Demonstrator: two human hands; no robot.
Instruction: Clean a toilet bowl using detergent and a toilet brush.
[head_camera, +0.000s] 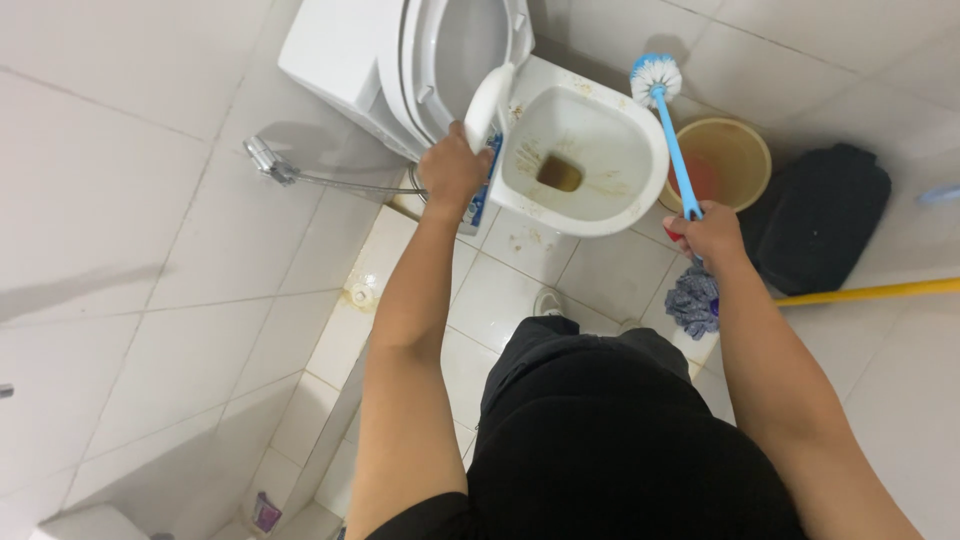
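Your right hand (708, 236) is clenched low on the light, stiff toilet brush (668, 130); your left hand (452, 170) grips the smooth, probably slippery seat (487, 105) by its rim.

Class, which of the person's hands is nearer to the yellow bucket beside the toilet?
The right hand, gripping the blue brush handle just below the yellow bucket. The left hand is across the toilet bowl, at the seat.

**Packages and labels**

Only two candidates. Bottom left, down on the tiled floor (300, 330): a small purple packet (266, 511), squarish, standing near the wall, print too small to make out. Beside the toilet bowl (585, 150), under the left hand (452, 170): a blue-and-white container (484, 190), mostly hidden.
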